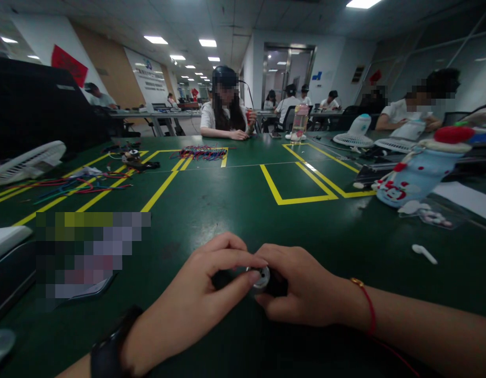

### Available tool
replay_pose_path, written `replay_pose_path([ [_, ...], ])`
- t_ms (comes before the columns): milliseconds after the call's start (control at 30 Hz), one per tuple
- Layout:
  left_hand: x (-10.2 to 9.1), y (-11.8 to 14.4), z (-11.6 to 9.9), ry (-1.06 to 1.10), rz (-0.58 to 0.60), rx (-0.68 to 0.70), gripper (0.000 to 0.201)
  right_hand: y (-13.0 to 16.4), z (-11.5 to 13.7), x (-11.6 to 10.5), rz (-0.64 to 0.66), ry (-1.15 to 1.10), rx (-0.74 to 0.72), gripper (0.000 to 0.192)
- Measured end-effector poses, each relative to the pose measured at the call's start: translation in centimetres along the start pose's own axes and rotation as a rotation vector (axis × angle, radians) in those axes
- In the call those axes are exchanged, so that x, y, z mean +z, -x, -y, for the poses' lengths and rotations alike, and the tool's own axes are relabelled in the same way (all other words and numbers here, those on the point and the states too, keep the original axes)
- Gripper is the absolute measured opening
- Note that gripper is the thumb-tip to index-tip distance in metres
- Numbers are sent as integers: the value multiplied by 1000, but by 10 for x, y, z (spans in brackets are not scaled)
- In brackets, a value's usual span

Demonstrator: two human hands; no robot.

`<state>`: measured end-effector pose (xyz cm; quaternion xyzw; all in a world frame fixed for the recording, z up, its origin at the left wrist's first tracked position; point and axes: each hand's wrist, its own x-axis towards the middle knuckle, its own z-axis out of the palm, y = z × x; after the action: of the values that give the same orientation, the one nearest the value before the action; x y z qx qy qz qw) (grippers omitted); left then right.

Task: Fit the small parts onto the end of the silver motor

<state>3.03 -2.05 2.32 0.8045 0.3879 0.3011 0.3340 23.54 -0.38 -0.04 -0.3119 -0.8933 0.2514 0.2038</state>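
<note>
In front of me, just above or on the green table (203, 210), both hands meet at a small round silver metal part (262, 279) with dark holes in its end face. My left hand (207, 286) pinches its rim between thumb and index finger. Curled round the far side and the right of it, my right hand (306, 286) holds it too, next to something dark under the palm. Fingers cover most of the part, so its full shape is hidden.
To the left lie loose wires (81, 184), a white fan (28, 161) and a blurred-out phone-like object. A wire bundle (201, 153) lies farther back. At right are a blue bottle (418, 173), an earbud (424, 253) and more fans. A person (223, 115) sits opposite.
</note>
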Motion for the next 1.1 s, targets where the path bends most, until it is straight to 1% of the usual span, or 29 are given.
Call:
replay_pose_path([
  [100, -4, 2, 8, 57, -17, -66, 26, 0, 1, -2, 7, -5, 15, 28],
  [133, -7, 2, 12, 80, -47, -101, 27, 0, 2, -3, 8, -8, 20, 29],
  [200, -13, 2, 25, 143, -109, -190, 22, -1, 2, -4, 15, -16, 24, 29],
  [267, -19, 0, 39, 208, -207, -292, 19, -1, 2, -5, 18, -25, 27, 31],
  [300, -22, -2, 47, 282, -247, -356, 19, -1, 2, -5, 18, -30, 29, 31],
  [333, -24, -3, 53, 405, -326, -387, 19, -1, 1, -5, 17, -34, 31, 31],
  [367, -26, -4, 58, 537, -390, -394, 18, -1, 1, -4, 15, -39, 33, 31],
  [433, -27, -6, 65, 646, -448, -387, 19, 0, 1, -4, 13, -41, 32, 30],
  [633, -27, -6, 65, 718, -464, -378, 17, 0, 2, -5, 20, -30, 32, 29],
  [900, -26, -5, 67, 766, -427, -386, 14, 0, 2, -5, 21, -13, 34, 30],
  [1000, -26, -5, 64, 747, -418, -404, 17, 1, 3, -5, 22, -16, 37, 31],
  [1100, -25, -3, 64, 675, -406, -426, 21, 1, 4, -5, 19, -15, 35, 30],
])
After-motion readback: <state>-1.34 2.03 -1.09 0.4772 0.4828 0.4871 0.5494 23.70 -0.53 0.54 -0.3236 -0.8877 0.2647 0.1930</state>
